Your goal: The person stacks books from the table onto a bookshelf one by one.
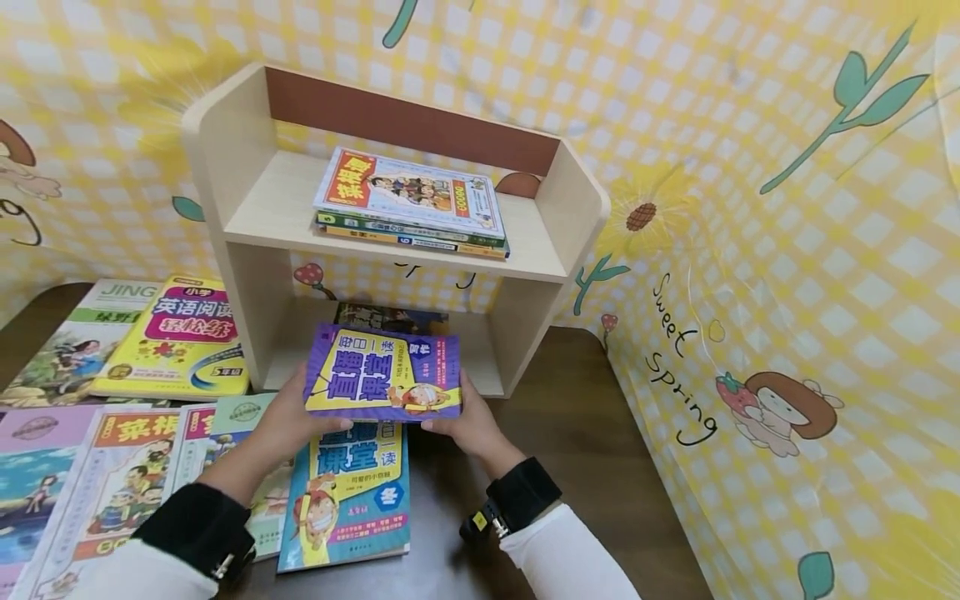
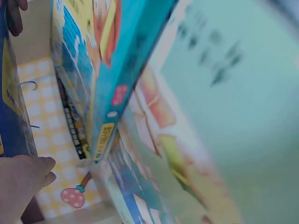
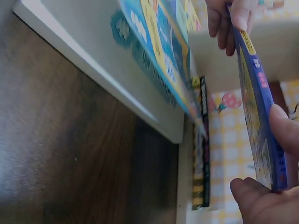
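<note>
Purple book (image 1: 382, 375): held at the near side of the lower shelf (image 1: 483, 354); left hand (image 1: 288, 421) and right hand (image 1: 472, 422) grip opposite ends; probably light, slightly flexible, slick-covered; support both short edges.

Right fingers (image 3: 247, 193) pinch a purple book (image 3: 261, 88); left fingers (image 3: 224, 28) hold its far end.

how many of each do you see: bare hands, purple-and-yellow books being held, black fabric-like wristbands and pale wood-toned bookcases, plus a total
bare hands (left hand, right hand): 2
purple-and-yellow book, held: 1
black wristbands, one on each wrist: 2
pale wood-toned bookcase: 1
total: 6
</note>
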### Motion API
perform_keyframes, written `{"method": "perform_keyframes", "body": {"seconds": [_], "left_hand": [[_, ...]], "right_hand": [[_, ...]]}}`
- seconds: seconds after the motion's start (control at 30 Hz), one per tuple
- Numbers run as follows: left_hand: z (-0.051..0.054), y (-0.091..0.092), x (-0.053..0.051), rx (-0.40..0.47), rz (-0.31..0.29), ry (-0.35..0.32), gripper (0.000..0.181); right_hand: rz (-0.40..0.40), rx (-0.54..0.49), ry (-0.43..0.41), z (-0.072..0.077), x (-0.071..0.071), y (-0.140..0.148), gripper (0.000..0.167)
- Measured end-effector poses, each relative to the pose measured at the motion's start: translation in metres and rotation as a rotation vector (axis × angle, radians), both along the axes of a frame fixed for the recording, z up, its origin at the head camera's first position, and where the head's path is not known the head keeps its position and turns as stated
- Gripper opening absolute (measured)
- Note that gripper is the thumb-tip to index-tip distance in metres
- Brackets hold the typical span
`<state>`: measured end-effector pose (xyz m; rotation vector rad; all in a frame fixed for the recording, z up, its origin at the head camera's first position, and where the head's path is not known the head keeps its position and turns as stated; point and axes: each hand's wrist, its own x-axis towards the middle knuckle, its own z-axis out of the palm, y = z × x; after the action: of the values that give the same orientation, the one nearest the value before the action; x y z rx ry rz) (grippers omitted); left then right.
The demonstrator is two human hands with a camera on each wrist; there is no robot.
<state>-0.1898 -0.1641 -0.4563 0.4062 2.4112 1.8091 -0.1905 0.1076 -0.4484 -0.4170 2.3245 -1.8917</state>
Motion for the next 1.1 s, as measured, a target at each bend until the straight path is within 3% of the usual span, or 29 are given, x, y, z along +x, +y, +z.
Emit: {"method": "perform_keyframes", "body": {"seconds": [0.17,0.33,0.43,0.53,0.73,0.93,1.1], "left_hand": [[-0.006,0.001,-0.022,0.003,-0.029,-0.010,0.106],[-0.010,0.004,-0.034,-0.009,-0.013,-0.112,0.107],[-0.014,0.007,-0.039,-0.029,0.002,-0.177,0.107],[-0.017,0.009,-0.046,-0.067,0.010,-0.191,0.104],[-0.020,0.010,-0.058,-0.112,-0.006,-0.124,0.106],[-0.025,0.011,-0.072,-0.083,-0.030,-0.087,0.105],[-0.028,0.013,-0.086,-0.064,-0.050,-0.019,0.098]], "right_hand": [[-0.019,-0.016,-0.085,-0.007,-0.017,-0.002,0.087],[0.014,-0.044,-0.091,-0.011,-0.032,-0.004,0.084],[-0.043,-0.001,-0.132,-0.013,-0.037,-0.004,0.085],[-0.125,0.063,-0.190,-0.017,-0.040,-0.006,0.092],[-0.156,0.104,-0.152,-0.030,-0.047,-0.008,0.103],[-0.163,0.216,-0.104,-0.037,-0.056,-0.006,0.089],[-0.205,0.350,-0.074,-0.040,-0.071,-0.005,0.085]]}}
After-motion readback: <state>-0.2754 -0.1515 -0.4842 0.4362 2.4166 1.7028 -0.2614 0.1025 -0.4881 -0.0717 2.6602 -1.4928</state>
